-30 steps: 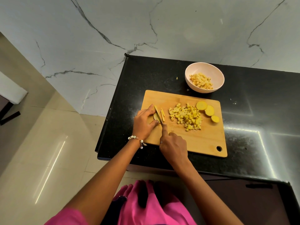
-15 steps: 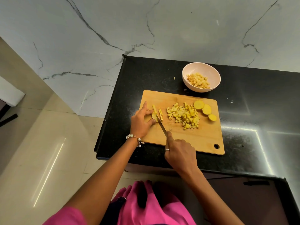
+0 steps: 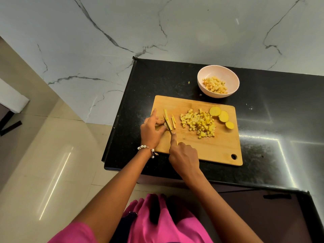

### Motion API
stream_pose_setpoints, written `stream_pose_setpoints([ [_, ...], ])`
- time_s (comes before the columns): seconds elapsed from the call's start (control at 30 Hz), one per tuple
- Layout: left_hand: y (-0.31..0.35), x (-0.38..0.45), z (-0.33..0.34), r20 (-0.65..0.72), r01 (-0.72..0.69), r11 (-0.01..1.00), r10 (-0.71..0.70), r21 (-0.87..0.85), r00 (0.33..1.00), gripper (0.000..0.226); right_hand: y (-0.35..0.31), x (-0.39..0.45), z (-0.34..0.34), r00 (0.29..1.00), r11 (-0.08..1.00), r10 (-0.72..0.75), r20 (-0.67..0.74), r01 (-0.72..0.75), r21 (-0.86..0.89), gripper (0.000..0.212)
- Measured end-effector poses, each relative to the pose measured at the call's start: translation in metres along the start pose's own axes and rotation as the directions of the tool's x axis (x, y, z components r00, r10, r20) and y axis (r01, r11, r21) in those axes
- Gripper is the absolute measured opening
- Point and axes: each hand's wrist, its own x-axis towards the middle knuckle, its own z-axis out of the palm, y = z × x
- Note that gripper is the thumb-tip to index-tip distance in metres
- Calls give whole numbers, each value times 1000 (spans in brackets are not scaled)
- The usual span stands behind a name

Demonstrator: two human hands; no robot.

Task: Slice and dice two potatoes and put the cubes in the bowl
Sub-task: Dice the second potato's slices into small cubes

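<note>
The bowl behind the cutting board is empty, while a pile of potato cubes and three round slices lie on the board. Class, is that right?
No. The head view shows the bowl already holds potato cubes; the rest stands.

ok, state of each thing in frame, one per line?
left hand: fingers curled, holding a potato piece down on the board
right hand: gripping the knife, index finger along its spine
knife: blade down beside the left fingers
potato sticks: cut, not diced
cube pile: diced, on the cutting board
three round slices: uncut
bowl: upright, partly filled with cubes
</note>
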Motion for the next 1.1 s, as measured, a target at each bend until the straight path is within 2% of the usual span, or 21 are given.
stream_pose_setpoints([
  [0.17,2,0,1,2,38,999,-38,12,999,83,10,-18,-15,997,999,-32,71,31,20,60],
  [0.37,3,0,-1,6,67,998,-67,-7,998,88,27,-17,-39,1000,988,-8,30,4,158,41],
  [0.47,2,0,0,-7,73,997,-73,-19,997,89,23,-4,-36,1000,989,-6,-16,8,148,47],
  [0.8,-2,0,0,1,64,997,-64,-34,998,86,8,13,-18,1000,997,4,-16,-3,75,54],
  [0.97,2,-1,-1,-6,74,996,-75,-40,997,95,7,2,-12,1000,999,-18,6,18,34,57],
  [1.1,3,-1,-1,-6,83,996,-84,-29,996,93,16,-16,-19,999,994,-8,51,2,114,53],
])
